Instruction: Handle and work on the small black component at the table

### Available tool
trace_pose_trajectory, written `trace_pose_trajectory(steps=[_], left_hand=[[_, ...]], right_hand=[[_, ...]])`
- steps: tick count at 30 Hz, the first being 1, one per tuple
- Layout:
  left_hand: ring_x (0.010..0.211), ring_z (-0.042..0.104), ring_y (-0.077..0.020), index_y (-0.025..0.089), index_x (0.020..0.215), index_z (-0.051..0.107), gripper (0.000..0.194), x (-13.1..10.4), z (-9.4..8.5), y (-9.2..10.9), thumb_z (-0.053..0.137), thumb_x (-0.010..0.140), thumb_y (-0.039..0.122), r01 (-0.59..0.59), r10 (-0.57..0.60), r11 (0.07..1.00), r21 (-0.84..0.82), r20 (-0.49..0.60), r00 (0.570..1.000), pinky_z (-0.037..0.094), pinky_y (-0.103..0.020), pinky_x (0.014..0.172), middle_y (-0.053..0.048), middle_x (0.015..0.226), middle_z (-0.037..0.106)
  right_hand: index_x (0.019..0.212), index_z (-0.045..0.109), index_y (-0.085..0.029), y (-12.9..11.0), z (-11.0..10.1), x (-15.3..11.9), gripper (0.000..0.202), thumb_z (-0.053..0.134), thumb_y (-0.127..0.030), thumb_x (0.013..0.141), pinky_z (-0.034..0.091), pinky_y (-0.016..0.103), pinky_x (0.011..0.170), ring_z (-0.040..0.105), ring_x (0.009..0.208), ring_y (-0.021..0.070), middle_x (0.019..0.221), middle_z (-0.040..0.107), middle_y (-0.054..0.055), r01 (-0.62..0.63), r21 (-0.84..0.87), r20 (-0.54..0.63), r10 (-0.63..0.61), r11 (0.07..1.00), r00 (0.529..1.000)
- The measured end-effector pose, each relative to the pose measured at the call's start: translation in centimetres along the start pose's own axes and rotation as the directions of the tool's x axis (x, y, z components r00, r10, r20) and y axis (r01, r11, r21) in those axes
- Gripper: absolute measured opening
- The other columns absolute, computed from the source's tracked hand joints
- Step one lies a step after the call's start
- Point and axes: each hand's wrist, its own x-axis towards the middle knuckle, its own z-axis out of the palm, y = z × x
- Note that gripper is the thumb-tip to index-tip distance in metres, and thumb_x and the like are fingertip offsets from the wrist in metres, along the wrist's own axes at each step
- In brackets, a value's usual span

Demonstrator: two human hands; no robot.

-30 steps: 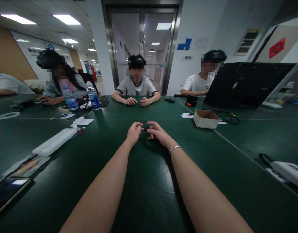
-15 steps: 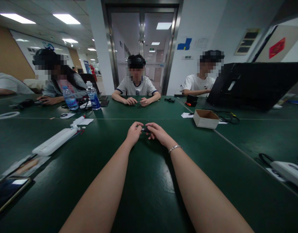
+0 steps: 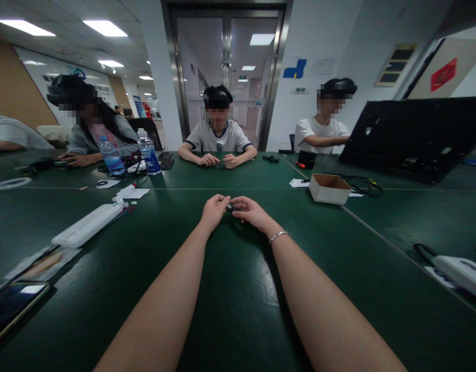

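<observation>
My left hand (image 3: 215, 213) and my right hand (image 3: 252, 213) meet over the green table (image 3: 238, 289), fingertips almost touching. Between them is a small black piece with a silvery end (image 3: 231, 208), too small to name for sure. My right fingers are closed around its black part, with the thumb in front. The left thumb and fingertips are pinched at its silvery end. Fingers cover much of the piece. A metal bracelet circles my right wrist.
A small open box (image 3: 329, 190) stands to the right, beside a black cable. Farther back is a large black monitor (image 3: 412, 139). Leftward lie a white oblong case (image 3: 88, 226) and a phone (image 3: 16, 310); two bottles (image 3: 148, 152) stand behind. Several people sit around the table.
The small piece has tilted between my fingers, and my left fingertips have moved slightly right along it. At the right, the monitor has shifted, with a person's arm now stretched toward it.
</observation>
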Motion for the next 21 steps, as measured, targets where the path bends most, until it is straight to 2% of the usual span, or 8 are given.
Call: trace_pose_trajectory(steps=[5, 8, 12, 14, 17, 19, 21], left_hand=[[0.045, 0.037, -0.0080, 0.016, 0.070, 0.057, 0.044, -0.1, 0.2, -0.1, 0.068, 0.070, 0.058, -0.037, 0.032, 0.997, 0.071, 0.066, 0.997, 0.027, -0.021, 0.046, 0.006, 0.048, 0.044], [0.047, 0.043, -0.0089, 0.016, 0.071, 0.059, 0.045, -0.3, 0.3, 0.0, 0.070, 0.068, 0.059, -0.053, 0.048, 0.998, 0.036, 0.117, 0.992, 0.033, -0.021, 0.048, 0.004, 0.050, 0.049], [0.060, 0.059, -0.0142, 0.015, 0.076, 0.062, 0.046, -0.6, 0.2, -0.2, 0.074, 0.066, 0.057, -0.025, 0.048, 0.996, -0.090, 0.260, 0.964, 0.046, -0.026, 0.059, -0.004, 0.074, 0.066], [0.069, 0.062, -0.0168, 0.014, 0.081, 0.065, 0.042, -0.6, 0.1, -0.3, 0.071, 0.071, 0.055, -0.042, 0.060, 0.996, -0.073, 0.261, 0.964, 0.049, -0.028, 0.066, -0.007, 0.081, 0.068], [0.078, 0.062, -0.0183, 0.016, 0.093, 0.066, 0.034, -1.1, 0.2, 0.6, 0.057, 0.085, 0.048, -0.062, 0.052, 0.994, 0.090, 0.111, 0.992, 0.048, -0.028, 0.072, -0.007, 0.083, 0.066], [0.083, 0.061, -0.0210, 0.018, 0.102, 0.065, 0.033, -2.5, 0.1, 2.5, 0.055, 0.086, 0.045, -0.055, 0.045, 0.957, 0.283, 0.039, 0.998, 0.048, -0.031, 0.077, -0.008, 0.086, 0.065], [0.094, 0.060, -0.0260, 0.020, 0.109, 0.065, 0.038, -5.1, -0.7, 5.3, 0.062, 0.080, 0.045, -0.151, 0.120, 0.837, 0.526, 0.093, 0.988, 0.046, -0.036, 0.087, -0.011, 0.096, 0.065]], right_hand=[[0.091, 0.060, -0.018, 0.2, 0.3, 0.3, 0.032, 0.068, -0.001, 0.066, 0.041, 0.013, 0.041, 0.058, 0.056, 0.0081, 0.084, 0.068, 0.000, -0.027, -0.069, 0.000, 0.027, 0.997, 1.000], [0.091, 0.059, -0.017, -0.2, 0.6, 0.3, 0.028, 0.065, -0.002, 0.068, 0.041, 0.013, 0.040, 0.057, 0.050, 0.0074, 0.076, 0.067, -0.002, -0.036, -0.059, -0.008, 0.036, 0.998, 0.999], [0.097, 0.056, -0.016, -0.4, 1.0, 0.3, 0.031, 0.068, -0.007, 0.070, 0.039, 0.013, 0.036, 0.057, 0.044, 0.0082, 0.062, 0.063, -0.004, -0.024, -0.042, 0.038, 0.025, 0.999, 0.999], [0.093, 0.054, -0.016, -0.2, 1.2, 0.3, 0.029, 0.072, -0.012, 0.071, 0.039, 0.013, 0.036, 0.057, 0.042, 0.0086, 0.057, 0.061, -0.005, -0.017, -0.031, 0.034, 0.018, 0.999, 0.999], [0.086, 0.050, -0.017, 0.4, 1.2, 0.5, 0.034, 0.079, -0.024, 0.069, 0.040, 0.014, 0.036, 0.056, 0.040, 0.0093, 0.052, 0.060, -0.006, -0.014, -0.006, 0.002, 0.014, 1.000, 1.000], [0.082, 0.047, -0.018, 0.7, 1.1, 0.7, 0.040, 0.082, -0.030, 0.066, 0.042, 0.015, 0.036, 0.057, 0.040, 0.0101, 0.049, 0.058, -0.007, -0.011, 0.011, -0.007, 0.011, 1.000, 1.000], [0.080, 0.046, -0.019, 0.7, 1.1, 0.6, 0.043, 0.083, -0.033, 0.064, 0.043, 0.015, 0.036, 0.057, 0.039, 0.0103, 0.048, 0.057, -0.008, -0.003, 0.025, -0.008, 0.003, 1.000, 1.000]])
